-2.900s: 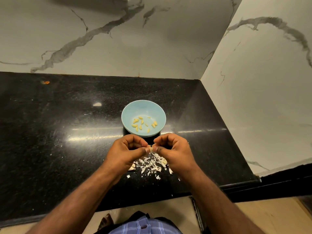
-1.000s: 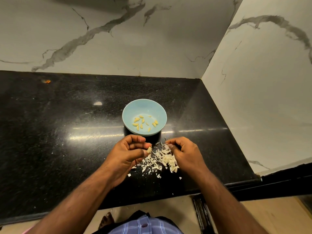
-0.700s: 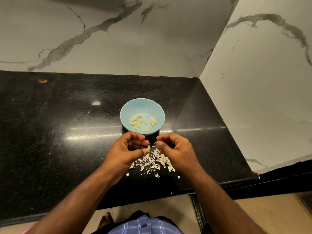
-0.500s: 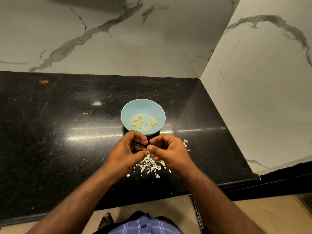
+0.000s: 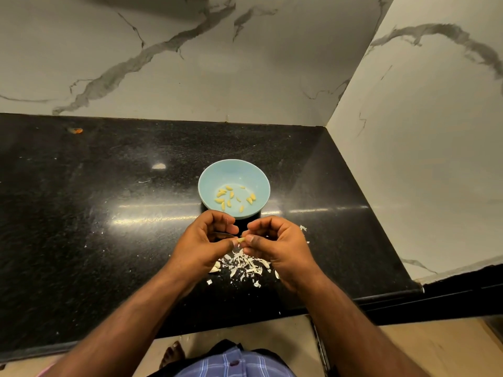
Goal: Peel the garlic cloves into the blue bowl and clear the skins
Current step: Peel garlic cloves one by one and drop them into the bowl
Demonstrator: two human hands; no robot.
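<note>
A light blue bowl (image 5: 217,172) stands on the black counter (image 5: 95,227) and holds several peeled yellow garlic cloves (image 5: 230,198). Just in front of the bowl, my left hand (image 5: 202,242) and my right hand (image 5: 280,244) meet fingertip to fingertip. Between their thumbs and fingers they pinch one small pale garlic clove (image 5: 241,240). Under the hands lies a pile of white garlic skins (image 5: 245,265), partly hidden by my right hand.
White marble walls close the counter at the back and on the right. A few loose skin flakes (image 5: 302,228) lie right of my right hand. A small orange speck (image 5: 77,130) sits at the far left. The counter's front edge runs just below the skin pile.
My right hand, which had reached out over the skin pile to the right, has come back to my left hand, and both now pinch the clove together.
</note>
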